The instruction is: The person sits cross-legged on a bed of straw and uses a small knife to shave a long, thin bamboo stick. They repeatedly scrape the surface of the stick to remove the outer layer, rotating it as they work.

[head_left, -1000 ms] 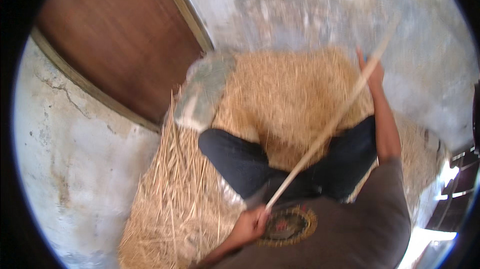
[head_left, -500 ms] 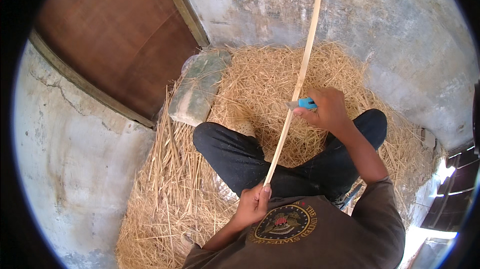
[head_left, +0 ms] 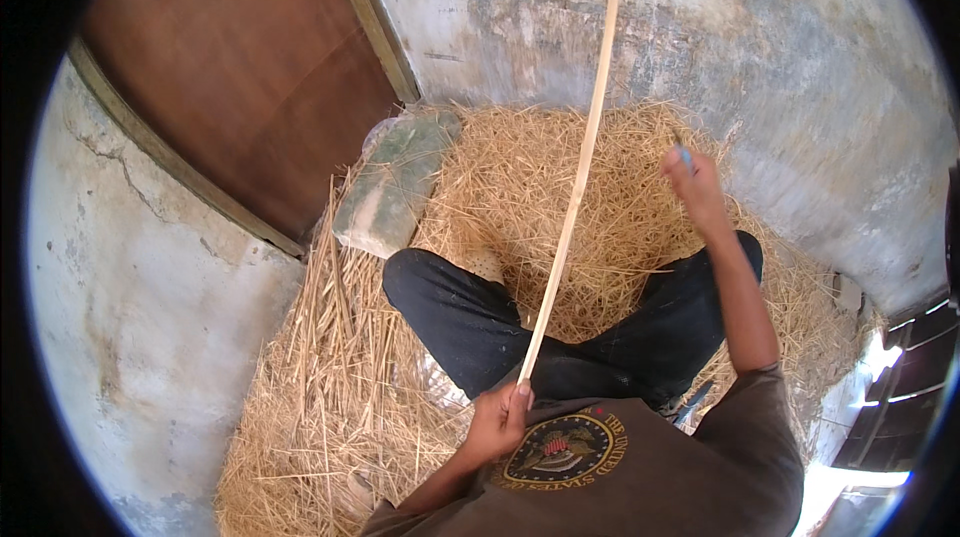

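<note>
A long, pale, slightly curved wooden strip (head_left: 574, 207) rises from my lap toward the far wall. My left hand (head_left: 499, 421) grips its lower end, close against my shirt, with the thumb pressed along it. Off to the right of the strip and apart from it, my right hand (head_left: 695, 187) is raised and a little blurred. Closed in that hand is a blue utility knife (head_left: 685, 157), mostly covered by the fingers; its tip points away from me. Beneath both lie my crossed legs in dark trousers (head_left: 455, 312).
Straw-like shavings (head_left: 545, 147) cover the floor around me. A greenish stone block (head_left: 395, 182) lies at the far left, beside a brown door panel (head_left: 240, 67). Longer split strips (head_left: 335, 317) are heaped left of my knee. A weathered wall (head_left: 780, 67) stands close ahead and to the right.
My right hand has lifted the knife off the strip and swung it away to the right and farther out. The strip's far end has tipped slightly left and now shows whole.
</note>
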Motion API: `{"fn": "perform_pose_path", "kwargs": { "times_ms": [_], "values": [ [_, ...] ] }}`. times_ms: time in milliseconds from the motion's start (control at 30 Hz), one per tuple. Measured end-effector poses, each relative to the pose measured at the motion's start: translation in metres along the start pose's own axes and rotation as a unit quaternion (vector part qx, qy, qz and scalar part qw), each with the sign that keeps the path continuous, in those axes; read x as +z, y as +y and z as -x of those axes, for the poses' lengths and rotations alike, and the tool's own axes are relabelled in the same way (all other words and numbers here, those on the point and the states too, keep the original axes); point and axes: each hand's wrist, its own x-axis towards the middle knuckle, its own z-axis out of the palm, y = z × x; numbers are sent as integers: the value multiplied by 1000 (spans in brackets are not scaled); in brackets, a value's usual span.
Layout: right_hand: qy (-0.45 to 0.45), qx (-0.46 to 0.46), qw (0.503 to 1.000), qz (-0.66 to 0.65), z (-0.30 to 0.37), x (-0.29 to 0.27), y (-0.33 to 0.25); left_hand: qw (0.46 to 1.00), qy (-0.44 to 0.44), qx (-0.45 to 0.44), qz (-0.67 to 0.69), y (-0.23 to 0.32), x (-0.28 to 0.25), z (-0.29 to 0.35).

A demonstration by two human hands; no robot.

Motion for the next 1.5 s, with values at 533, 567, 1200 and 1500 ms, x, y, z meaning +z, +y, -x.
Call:
{"fn": "perform_pose_path", "kwargs": {
  "times_ms": [533, 567, 1200, 1500],
  "values": [
    [-105, 137, 925, -338, 27, 75, -56, 989, -17, 103, 101, 53, 8, -62],
    [-107, 143, 929, -324, 32, 79, -59, 988, 4, 118, 101, 65, 12, -76],
    [-177, 275, 801, -501, 66, 72, -27, 940, -80, 14, 332, 74, -7, -114],
    [-172, 204, 883, -386, 86, 68, -33, 955, 19, 140, 262, 113, -34, -167]
  ]
}}
